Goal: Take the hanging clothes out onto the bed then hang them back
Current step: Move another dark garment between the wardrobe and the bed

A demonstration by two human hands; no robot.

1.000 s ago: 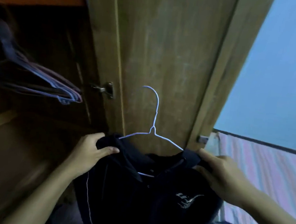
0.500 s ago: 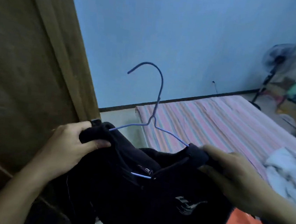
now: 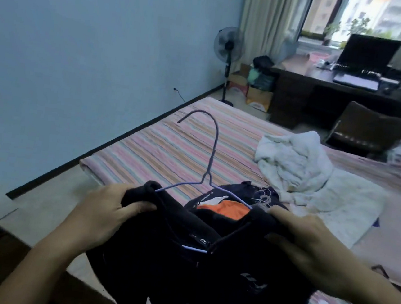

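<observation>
A black polo shirt (image 3: 183, 261) hangs on a thin blue wire hanger (image 3: 210, 162), held in front of me above the near edge of the striped bed (image 3: 170, 148). My left hand (image 3: 104, 213) grips the shirt's left shoulder. At the other shoulder my right hand (image 3: 308, 247) grips the fabric. The hanger's hook points up and to the left. Behind the shirt, a dark garment with an orange patch (image 3: 228, 208) lies on the bed.
A crumpled white blanket (image 3: 294, 166) lies on the bed to the right. A standing fan (image 3: 228, 55), boxes, a dark desk (image 3: 349, 93) with a laptop and a chair (image 3: 370, 130) stand beyond the bed. The blue wall runs along the left.
The view has swung right, from the wardrobe and its door to the bed and room. Both hands keep their hold on the shirt's shoulders, now carried over the bed.
</observation>
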